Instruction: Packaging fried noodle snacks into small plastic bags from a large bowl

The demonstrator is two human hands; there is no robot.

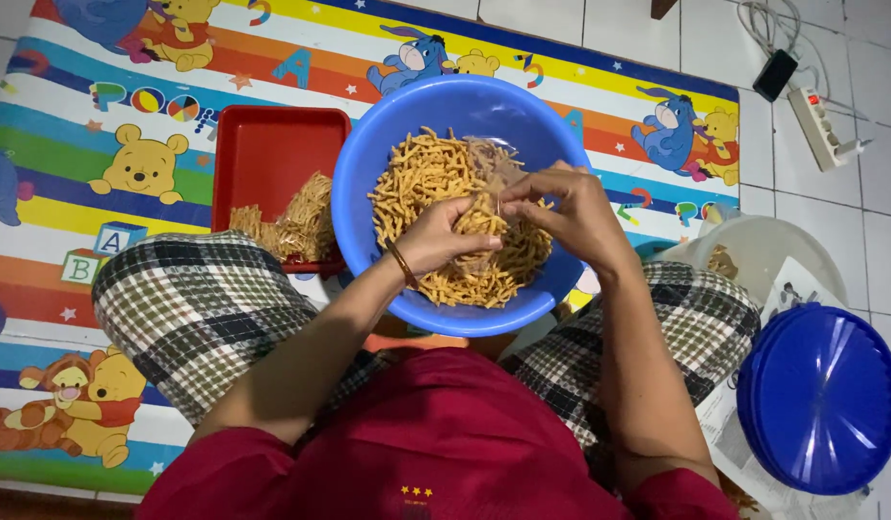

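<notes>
A big blue bowl (368,154) rests in my lap, filled with thin orange-yellow snack sticks (421,178). Over the bowl both my hands meet on a small clear plastic bag (491,166) partly filled with the sticks. My left hand (436,236), with a bangle at the wrist, grips the bag's lower part. My right hand (566,212) pinches the bag's top edge with fingers and thumb. The bag's outline is hard to see against the sticks.
A red tray (272,144) at the left holds filled packets of sticks (296,226). At the right stand a clear container (763,255), a blue lid (819,397) on paper, and a power strip (819,125) on white tiles. A colourful cartoon mat (99,144) covers the floor.
</notes>
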